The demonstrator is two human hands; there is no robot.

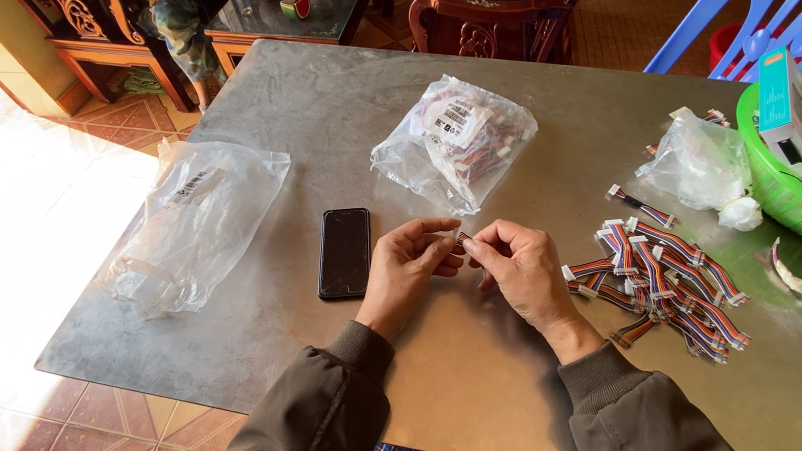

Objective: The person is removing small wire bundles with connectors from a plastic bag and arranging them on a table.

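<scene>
My left hand (409, 262) and my right hand (517, 267) meet fingertip to fingertip above the grey table (334, 107). Between them they pinch a small cable connector (461, 237), white at the tip, mostly hidden by the fingers. A pile of short multicoloured ribbon cables (661, 280) with white plugs lies just right of my right hand. A clear bag (456, 141) filled with more such cables sits beyond my hands.
A black phone (345, 252) lies left of my left hand. An empty clear bag (190, 222) hangs over the table's left edge. A green basket (796, 200) with boxes stands far right, crumpled plastic (700, 164) beside it. Another person sits on a wooden chair (92, 19).
</scene>
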